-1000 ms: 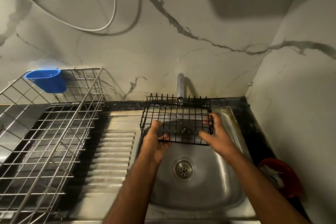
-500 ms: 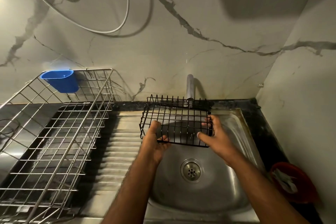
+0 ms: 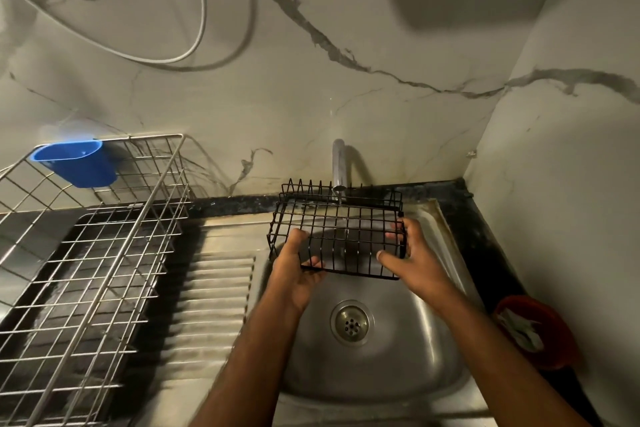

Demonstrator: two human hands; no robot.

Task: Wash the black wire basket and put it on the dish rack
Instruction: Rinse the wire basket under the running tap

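The black wire basket [image 3: 337, 230] is held above the steel sink [image 3: 398, 367], right under the tap [image 3: 338, 163]. A thin stream of water runs from the tap through its grid. My left hand [image 3: 298, 269] grips the basket's near left corner, fingers curled round the wires. My right hand [image 3: 408, 258] holds the right side, thumb along the front edge and fingers round the end wires. The silver wire dish rack [image 3: 104, 253] stands on the counter to the left.
A blue plastic cup [image 3: 78, 163] hangs on the rack's far rim. The ribbed drainboard [image 3: 218, 302] lies between rack and sink. A red bowl [image 3: 535, 331] with white scraps sits at the right by the wall. Cables hang on the marble wall.
The basket and both hands have stayed under the tap, with the grip unchanged. The view has shifted slightly, so the rack sits a little further right in frame.
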